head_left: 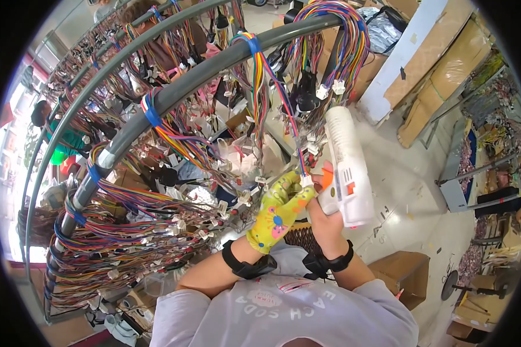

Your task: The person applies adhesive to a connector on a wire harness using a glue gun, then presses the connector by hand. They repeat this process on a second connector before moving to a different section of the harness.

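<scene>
Plug, hanging below the pipe and pinched in the gloved left hand, looked light and stiff, best held by its sides, while the right hand clasped a white tool.

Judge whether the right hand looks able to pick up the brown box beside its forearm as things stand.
Probably not: the right hand is busy gripping the white gun, and the box seems low, on the floor.

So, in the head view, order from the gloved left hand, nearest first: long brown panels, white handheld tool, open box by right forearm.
1. White handheld tool, just right.
2. Open box, lower right.
3. Long brown panels, upper right.
</scene>
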